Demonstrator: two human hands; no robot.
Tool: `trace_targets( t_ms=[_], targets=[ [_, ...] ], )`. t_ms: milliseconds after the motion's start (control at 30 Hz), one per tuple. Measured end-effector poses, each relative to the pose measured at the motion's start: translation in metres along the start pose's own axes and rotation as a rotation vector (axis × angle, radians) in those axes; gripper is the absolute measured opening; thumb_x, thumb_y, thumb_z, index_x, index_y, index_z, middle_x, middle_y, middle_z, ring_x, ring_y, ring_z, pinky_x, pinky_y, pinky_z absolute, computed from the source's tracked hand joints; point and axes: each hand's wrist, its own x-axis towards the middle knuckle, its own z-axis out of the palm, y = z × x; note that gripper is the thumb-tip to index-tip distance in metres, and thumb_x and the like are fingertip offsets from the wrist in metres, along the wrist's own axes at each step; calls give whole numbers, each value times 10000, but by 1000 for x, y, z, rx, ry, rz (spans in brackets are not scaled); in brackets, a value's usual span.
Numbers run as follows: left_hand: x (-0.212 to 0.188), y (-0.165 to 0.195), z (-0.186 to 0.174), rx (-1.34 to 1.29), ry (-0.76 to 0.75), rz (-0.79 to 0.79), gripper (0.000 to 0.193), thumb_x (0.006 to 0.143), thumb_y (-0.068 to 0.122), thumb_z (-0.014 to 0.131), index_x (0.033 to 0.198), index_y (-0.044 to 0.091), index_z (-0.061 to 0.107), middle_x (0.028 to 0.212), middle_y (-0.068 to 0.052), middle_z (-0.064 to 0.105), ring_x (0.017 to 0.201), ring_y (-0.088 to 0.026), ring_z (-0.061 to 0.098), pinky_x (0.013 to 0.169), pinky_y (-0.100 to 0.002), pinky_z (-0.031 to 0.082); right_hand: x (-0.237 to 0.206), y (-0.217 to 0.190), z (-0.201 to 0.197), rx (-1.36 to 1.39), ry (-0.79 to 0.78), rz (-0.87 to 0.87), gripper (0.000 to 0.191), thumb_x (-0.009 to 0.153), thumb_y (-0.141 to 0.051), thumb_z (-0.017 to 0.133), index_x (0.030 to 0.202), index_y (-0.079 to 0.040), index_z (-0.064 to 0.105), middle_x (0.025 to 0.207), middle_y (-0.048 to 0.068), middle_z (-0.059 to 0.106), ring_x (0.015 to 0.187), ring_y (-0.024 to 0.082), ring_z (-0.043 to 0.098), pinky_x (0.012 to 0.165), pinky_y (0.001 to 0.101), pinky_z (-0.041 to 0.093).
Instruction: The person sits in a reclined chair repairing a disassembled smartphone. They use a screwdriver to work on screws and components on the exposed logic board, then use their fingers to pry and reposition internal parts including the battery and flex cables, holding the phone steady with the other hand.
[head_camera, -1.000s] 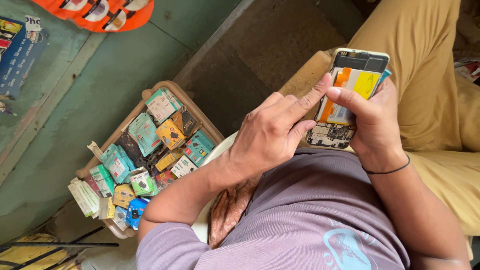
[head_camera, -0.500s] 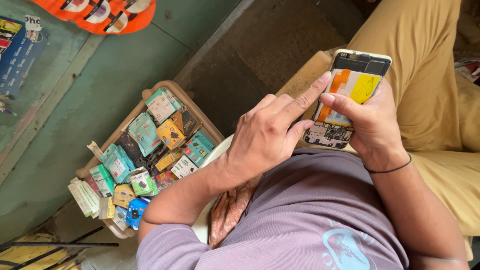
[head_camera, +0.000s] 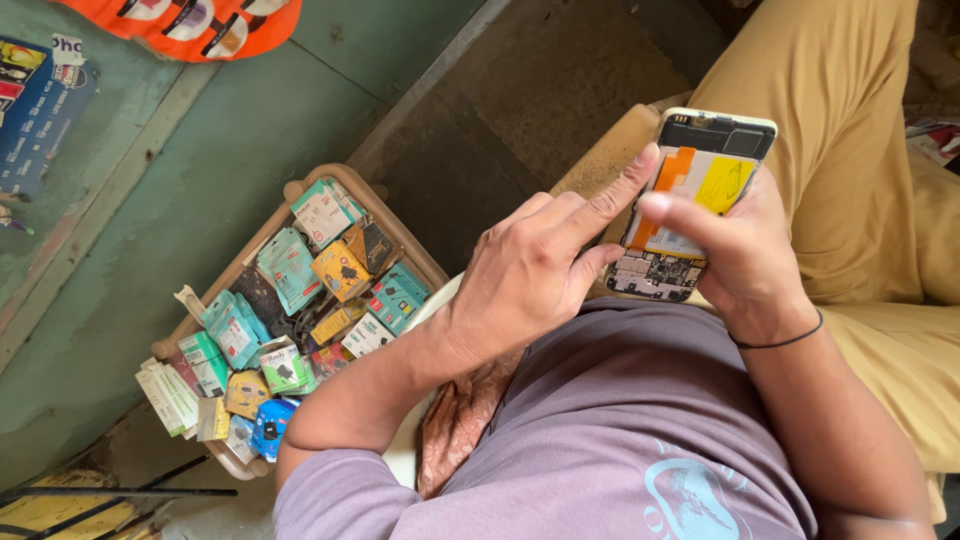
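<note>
1. Phone (head_camera: 690, 215) with its back cover off is what both hands are on, held up over the lap, above the tan trousers (head_camera: 850, 170). It sits a touch higher and further from the body than a second ago, so it's been lifted and angled for a better look at the insides.
2. Right hand (head_camera: 745, 260) wraps the lower half of the phone from the right side, thumb lying across the front of the open back. Fingers are curled shut on it, and a thin black band sits on that wrist.
3. Left hand (head_camera: 530, 275) has moved with it: index finger stretched out, tip touching the phone's left edge by the orange strip, other fingers loosely folded. It's not gripping anything, just poking or steadying.
4. Materials: pale hard frame, black camera block along the top, orange and yellow film patches over a flat battery, and bare circuit board with tiny parts at the bottom end.
5. Off to the left, a wooden tray (head_camera: 395, 225) sits on the greenish floor (head_camera: 200, 160), stuffed with small glossy cardboard packets (head_camera: 290, 265) in teal, yellow and white, some spilling past its lower left corner.
6. The shirt (head_camera: 620, 430) is soft purple knit.
</note>
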Motion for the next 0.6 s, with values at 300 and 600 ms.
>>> trace_targets(
  t_ms=[300, 600],
  targets=[
    [1, -3, 12, -177, -6, -2, 789, 1026, 93, 705, 1614, 320, 230, 919, -96, 674, 825, -294, 655, 819, -404, 545, 0, 4, -4, 21, 66, -68, 214, 1028, -75, 714, 1225, -30, 643, 1110, 49, 703, 987, 133, 691, 882, 298, 579],
    [1, -3, 13, -390, -50, -102, 785, 1019, 30, 693, 1644, 321, 317, 791, -92, 622, 682, -220, 624, 819, -299, 591, -2, 2, -10, -32, -8, -20, 341, 917, 11, 764, 1224, -35, 625, 1091, 52, 710, 962, 151, 714, 848, 332, 612]
  ],
)
